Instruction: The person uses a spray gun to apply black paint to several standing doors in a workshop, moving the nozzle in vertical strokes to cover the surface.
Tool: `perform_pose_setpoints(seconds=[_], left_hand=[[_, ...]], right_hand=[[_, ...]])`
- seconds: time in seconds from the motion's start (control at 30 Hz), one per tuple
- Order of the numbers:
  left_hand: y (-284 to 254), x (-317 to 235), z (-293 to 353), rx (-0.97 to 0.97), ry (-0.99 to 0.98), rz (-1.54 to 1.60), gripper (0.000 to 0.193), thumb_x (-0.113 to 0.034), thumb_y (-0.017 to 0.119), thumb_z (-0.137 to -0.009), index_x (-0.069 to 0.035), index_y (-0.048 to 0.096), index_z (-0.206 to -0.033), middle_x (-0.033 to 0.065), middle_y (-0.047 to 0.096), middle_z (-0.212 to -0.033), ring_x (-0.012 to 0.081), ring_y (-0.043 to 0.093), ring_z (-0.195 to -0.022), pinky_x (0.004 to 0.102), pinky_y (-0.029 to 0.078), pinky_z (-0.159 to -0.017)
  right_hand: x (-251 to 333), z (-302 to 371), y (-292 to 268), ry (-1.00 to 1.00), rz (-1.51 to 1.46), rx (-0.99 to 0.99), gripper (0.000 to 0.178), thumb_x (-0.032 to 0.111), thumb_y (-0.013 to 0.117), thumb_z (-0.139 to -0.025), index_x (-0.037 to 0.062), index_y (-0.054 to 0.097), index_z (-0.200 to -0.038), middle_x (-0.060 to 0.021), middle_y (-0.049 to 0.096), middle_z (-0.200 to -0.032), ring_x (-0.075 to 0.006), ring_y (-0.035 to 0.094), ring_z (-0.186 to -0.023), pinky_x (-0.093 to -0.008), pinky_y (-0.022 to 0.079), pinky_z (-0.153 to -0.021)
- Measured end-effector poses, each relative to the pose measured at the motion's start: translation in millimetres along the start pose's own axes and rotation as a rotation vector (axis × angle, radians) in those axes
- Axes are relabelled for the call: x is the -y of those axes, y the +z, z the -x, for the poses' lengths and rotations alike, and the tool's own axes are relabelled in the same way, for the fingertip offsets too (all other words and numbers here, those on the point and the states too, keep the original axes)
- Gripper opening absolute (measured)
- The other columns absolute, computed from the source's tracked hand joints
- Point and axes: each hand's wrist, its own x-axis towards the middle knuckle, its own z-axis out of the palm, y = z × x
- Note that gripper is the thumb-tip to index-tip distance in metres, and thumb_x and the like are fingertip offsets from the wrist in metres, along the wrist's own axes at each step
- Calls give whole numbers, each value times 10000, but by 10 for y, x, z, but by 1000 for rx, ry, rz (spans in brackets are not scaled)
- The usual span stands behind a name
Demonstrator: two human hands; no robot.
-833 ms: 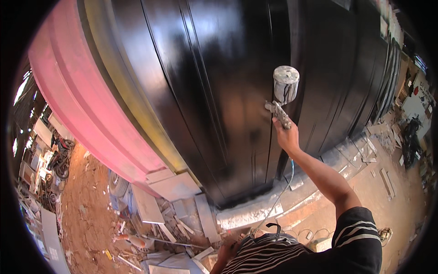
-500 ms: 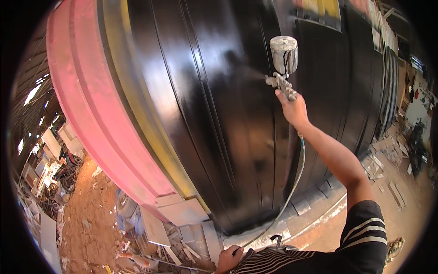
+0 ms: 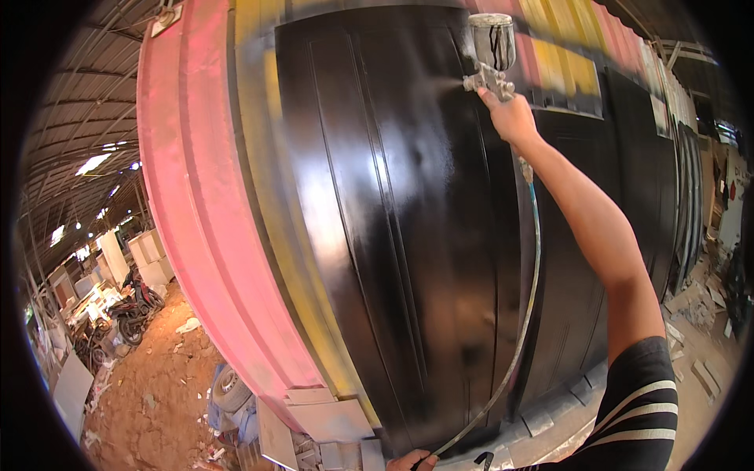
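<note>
Head view: the right hand (image 3: 512, 118) grips a paint-spotted silver metal spray gun (image 3: 492, 77) near the tall shiny black panel's (image 3: 440, 235) top. Well below, the left hand (image 3: 412, 461) holds its thin pale hose (image 3: 525, 326). Spraying one spot too long could cause drips.

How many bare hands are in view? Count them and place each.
2: the right hand grips the spray gun near the top; the left hand, partly cut off by the lower edge, holds the hose.
</note>
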Motion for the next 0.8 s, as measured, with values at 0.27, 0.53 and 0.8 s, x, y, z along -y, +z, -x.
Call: perform_pose_setpoints(seconds=[0.27, 0.53, 0.8], left_hand=[[-142, -392, -92, -56, 59, 94, 239, -253, 624, -974, -16, 648, -963, 157, 607, -787, 271, 597, -709, 379, 480, -667], [-135, -586, -147, -63, 31, 234, 251, -275, 605, -993, -43, 633, -902, 110, 564, -699, 187, 542, -651, 352, 466, -623], [-85, -565, -105, -45, 28, 179, 243, -267, 610, -985, -34, 662, -935, 121, 612, -737, 202, 599, -678, 350, 486, -641]], right_hand=[[817, -718, -69, 6, 25, -107, 693, 645, 656, -868, -32, 681, -727, -130, 665, -677, -243, 637, -542, -396, 495, -575], [1182, -1227, -63, -84, -49, -218, 733, 660, 628, -872, -66, 726, -850, -153, 704, -733, -271, 685, -644, -394, 523, -633], [775, -1087, 26, -64, -130, -132, 612, 546, 700, -890, -2, 580, -645, -70, 527, -564, -187, 484, -432, -374, 368, -412]])
